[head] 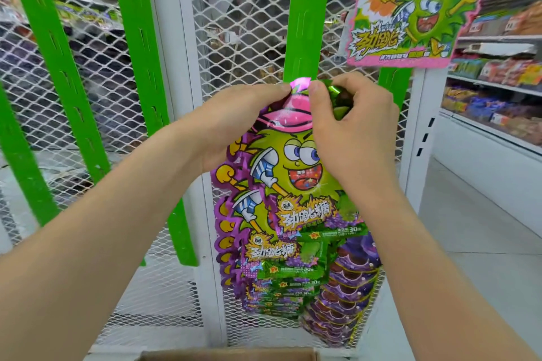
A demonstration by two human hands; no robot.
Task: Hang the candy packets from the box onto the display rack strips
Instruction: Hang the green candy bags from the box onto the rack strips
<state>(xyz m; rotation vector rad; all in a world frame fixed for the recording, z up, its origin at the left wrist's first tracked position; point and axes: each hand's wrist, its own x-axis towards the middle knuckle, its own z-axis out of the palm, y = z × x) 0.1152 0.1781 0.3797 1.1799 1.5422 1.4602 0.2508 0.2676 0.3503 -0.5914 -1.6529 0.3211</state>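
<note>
Pinching with my left hand [243,123] the pink top edge of the candy packet [289,161], I nip that edge again just beside with my curled right hand [355,129], its glossy cartoon face hanging below both grips, under the green strip [308,17].

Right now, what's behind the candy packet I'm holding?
A green strip runs behind the candy packet, white mesh behind that. The packet, left hand and right hand cover the strip's lower part.

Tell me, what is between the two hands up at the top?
The shiny pink top of the candy packet, pinched by the left hand and right hand. The head view shows it.
</note>
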